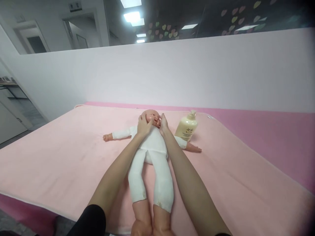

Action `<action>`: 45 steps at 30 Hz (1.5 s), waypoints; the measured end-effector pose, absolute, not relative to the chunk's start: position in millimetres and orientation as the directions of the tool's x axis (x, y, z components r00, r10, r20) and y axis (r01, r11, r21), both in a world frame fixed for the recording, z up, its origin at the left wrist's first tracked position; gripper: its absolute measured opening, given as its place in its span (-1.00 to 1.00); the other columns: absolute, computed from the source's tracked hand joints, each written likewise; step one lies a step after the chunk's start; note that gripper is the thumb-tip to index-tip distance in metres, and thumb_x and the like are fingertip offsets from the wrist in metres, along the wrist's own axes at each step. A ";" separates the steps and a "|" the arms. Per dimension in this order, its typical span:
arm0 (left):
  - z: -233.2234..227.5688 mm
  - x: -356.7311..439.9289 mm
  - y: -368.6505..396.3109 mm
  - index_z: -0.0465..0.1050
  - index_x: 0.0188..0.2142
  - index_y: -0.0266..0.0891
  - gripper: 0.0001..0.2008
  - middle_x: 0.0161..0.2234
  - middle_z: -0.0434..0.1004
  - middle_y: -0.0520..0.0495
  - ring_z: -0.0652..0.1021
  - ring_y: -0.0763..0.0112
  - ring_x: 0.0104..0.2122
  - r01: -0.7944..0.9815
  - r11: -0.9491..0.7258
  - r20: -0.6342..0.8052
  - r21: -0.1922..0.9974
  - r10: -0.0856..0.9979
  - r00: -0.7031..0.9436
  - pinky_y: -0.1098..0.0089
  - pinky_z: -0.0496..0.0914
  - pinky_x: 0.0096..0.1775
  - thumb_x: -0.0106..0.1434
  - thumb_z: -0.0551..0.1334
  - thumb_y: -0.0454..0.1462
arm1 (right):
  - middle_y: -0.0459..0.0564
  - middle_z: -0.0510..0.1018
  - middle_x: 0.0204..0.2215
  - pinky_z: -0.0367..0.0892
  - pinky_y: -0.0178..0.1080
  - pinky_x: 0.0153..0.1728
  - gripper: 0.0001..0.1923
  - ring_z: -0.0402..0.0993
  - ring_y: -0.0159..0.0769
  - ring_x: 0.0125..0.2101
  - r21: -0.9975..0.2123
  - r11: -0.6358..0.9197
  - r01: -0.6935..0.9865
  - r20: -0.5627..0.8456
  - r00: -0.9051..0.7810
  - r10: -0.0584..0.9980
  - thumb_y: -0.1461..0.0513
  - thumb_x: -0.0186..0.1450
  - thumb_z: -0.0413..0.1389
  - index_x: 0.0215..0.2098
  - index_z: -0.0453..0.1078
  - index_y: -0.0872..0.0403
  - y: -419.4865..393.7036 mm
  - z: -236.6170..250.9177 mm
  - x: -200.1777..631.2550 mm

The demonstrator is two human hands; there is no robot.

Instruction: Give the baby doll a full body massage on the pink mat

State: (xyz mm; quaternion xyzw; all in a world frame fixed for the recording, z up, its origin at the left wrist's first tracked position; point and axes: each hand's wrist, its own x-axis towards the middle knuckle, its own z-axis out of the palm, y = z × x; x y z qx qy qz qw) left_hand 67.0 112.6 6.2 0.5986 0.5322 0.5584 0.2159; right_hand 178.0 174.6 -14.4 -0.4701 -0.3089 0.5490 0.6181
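Note:
A baby doll (154, 139) with a white cloth body lies on its back, its head away from me and its feet near the front edge. My left hand (144, 125) rests along one side of the doll's head (150, 114), thumb reaching over the cheek and fingers spread. Against the opposite cheek lies my right hand (164, 124), fingers stretched upward. Both hands are open and frame the face. The doll's arms stretch out sideways. Just beyond one of them, on the right, a pale yellow pump bottle (186, 127) stands slightly tilted.
A light pink towel (73, 147) covers most of the darker pink padded surface (258, 137). Behind it rises a white wall (172, 75) topped by dark glass with heart stickers. Floor and a door show at the far left.

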 end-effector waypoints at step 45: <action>-3.6 39.1 192.4 0.55 -0.14 -0.21 -0.67 0.05 0.50 -0.03 0.38 0.31 0.16 0.001 -0.403 0.400 0.915 0.908 -0.126 0.27 0.16 0.24 0.18 0.09 -0.40 | 0.02 0.43 0.11 0.14 -0.16 0.24 -0.60 0.31 -0.25 0.15 -0.916 0.267 -0.298 0.237 0.134 0.962 0.29 0.13 0.14 -0.04 0.48 0.14 198.2 -15.0 161.5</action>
